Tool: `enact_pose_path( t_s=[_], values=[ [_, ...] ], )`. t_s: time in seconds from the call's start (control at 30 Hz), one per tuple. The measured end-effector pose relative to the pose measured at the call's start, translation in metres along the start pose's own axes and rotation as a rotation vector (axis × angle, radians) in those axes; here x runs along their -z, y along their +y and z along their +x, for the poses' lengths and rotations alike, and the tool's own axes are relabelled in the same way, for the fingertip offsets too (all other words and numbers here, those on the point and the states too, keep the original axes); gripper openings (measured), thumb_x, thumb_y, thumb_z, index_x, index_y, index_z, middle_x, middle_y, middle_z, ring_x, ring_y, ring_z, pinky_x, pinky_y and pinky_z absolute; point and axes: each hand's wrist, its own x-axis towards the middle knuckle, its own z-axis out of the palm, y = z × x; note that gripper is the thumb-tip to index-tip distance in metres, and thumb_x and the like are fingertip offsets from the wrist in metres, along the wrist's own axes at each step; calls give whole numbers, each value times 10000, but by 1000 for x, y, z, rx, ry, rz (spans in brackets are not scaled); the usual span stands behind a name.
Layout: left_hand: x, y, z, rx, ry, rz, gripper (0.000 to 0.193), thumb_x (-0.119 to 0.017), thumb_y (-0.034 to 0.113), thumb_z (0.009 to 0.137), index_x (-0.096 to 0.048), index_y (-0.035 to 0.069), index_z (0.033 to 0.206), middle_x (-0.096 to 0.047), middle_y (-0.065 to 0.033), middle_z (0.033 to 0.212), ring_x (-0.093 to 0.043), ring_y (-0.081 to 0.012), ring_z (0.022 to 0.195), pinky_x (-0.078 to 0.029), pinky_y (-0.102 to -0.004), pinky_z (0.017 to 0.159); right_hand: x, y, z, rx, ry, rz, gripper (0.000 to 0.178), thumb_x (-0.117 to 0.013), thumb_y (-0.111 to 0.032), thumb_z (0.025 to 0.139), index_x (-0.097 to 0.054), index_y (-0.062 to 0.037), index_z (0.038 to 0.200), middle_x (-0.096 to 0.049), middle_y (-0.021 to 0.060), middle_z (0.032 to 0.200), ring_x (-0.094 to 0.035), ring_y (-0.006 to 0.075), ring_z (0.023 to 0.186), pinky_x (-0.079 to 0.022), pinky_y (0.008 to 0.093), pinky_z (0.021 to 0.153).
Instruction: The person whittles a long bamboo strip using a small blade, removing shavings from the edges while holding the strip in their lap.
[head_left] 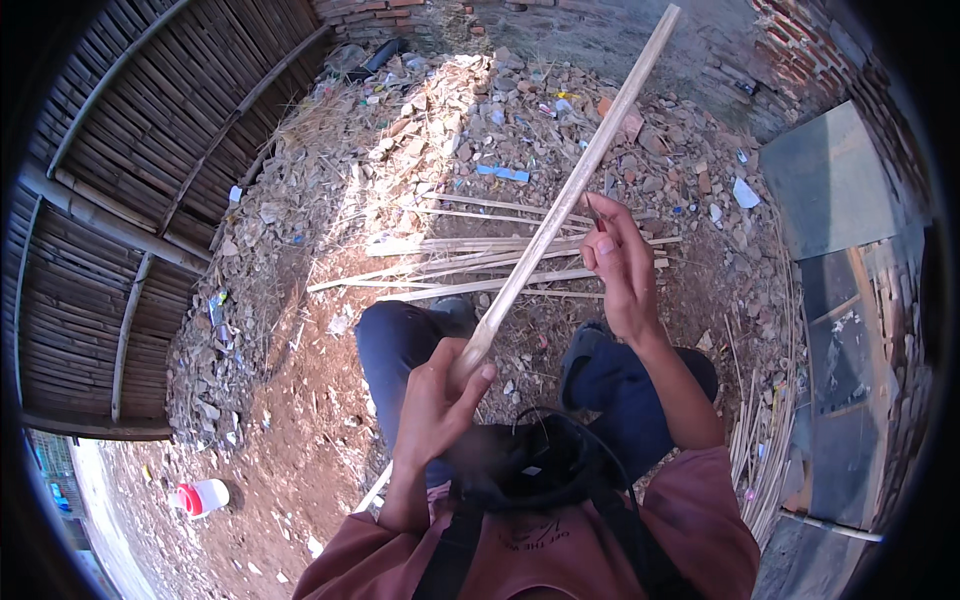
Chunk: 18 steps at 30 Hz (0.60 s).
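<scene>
My left hand (437, 402) is closed round the lower end of a long pale bamboo strip (560, 210). The strip slants up and away to the right, past the top of the pile behind it. Close to the strip's right side, my right hand (622, 262) pinches a small knife (597, 214); only a bit of dark blade and reddish-brown handle shows, the rest lying inside the fingers. Whether the blade touches the strip I cannot tell. Beyond my knees, several split bamboo strips (450, 262) lie crosswise on the ground.
Rubble and litter (400, 130) cover the ground up to a brick wall (600, 40). A bamboo-slat wall (150, 120) stands left. A white jug with a red lid (203, 497) lies lower left. Grey panels (830, 185) lean at right, with long thin strips (752, 430) beside me.
</scene>
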Motion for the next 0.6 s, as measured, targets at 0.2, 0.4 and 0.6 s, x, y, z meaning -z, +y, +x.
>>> enact_pose_path(
  t_s=[0.2, 0.4, 0.6],
  values=[
    [0, 2, 4, 5, -13, -70, 335, -810, 258, 980, -634, -5, 1090, -641, -30, 711, -554, -77, 630, -458, -299, 584, -20, -24, -24, 141, -312, -357, 320, -768, -348, 993, -689, -40, 1029, -717, 102, 835, -739, 243, 702, -552, 376, 599],
    [-7, 1, 8, -34, 29, -277, 269, -817, 178, 981, -617, 19, 1067, -625, 50, 811, -511, -14, 739, -396, -209, 637, -37, -15, -37, 387, -400, -401, 321, -798, -392, 940, -701, -88, 975, -697, 52, 802, -719, 252, 660, -537, 377, 552],
    [-9, -4, 10, -60, 58, -224, 269, -821, 192, 982, -630, 10, 1037, -639, 51, 770, -499, 0, 699, -375, -197, 601, -37, -16, -38, 409, -399, -395, 313, -813, -385, 921, -710, -92, 963, -685, 42, 777, -713, 244, 649, -536, 367, 542]
  ],
)
